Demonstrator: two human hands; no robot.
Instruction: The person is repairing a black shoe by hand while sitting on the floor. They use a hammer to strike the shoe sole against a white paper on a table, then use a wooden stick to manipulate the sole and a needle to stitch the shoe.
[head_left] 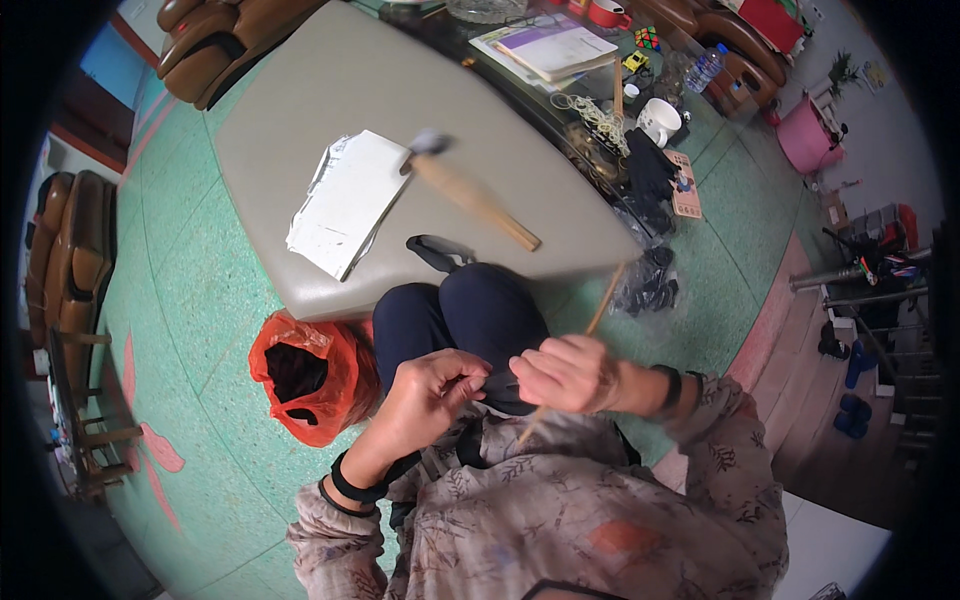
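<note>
My right hand (568, 374) is closed in a fist over my lap. A thin wooden stick (606, 298) passes through it, slanting out above and below the fingers. Close beside it, my left hand (432, 392) pinches thumb and fingers together; what lies between them is too small to make out. Something dark shows between the two hands against my dark trousers. On the grey padded bench before me lie a hammer (482, 205) with a wooden handle, a stack of white paper (348, 205) and a black strip (440, 252) by my knees.
A red plastic bag (345, 375) with dark contents stands on the floor left of my legs. Right of the bench, a dark table carries papers (550, 48), a white mug (659, 121) and a tangle of cord (600, 122). Brown sofas (75, 250) stand farther off.
</note>
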